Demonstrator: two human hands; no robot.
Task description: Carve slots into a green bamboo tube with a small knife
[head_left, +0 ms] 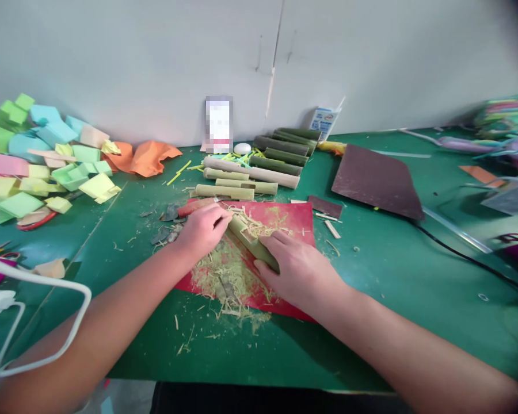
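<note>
A green bamboo tube [240,230] with a notch cut in its side lies slantwise above a red sheet [301,221]. My right hand [291,261] is wrapped round its near end. At the far end, my left hand [207,225] is closed, thumb and fingertips pinching the tube's rim. Pale shavings [254,224] lie along and behind the tube. More shavings and greenish dust [220,273] cover the sheet between my arms. Just behind my left hand lies a tool with a reddish-brown handle [194,207], partly hidden by that hand.
Several bamboo pieces [252,172] lie in rows behind the sheet. A phone [219,123] leans on the wall beside a drink carton [325,122]. Folded paper pieces [43,155] pile up at left. A dark brown board [377,181] lies right. A white cable [84,310] loops over my left forearm.
</note>
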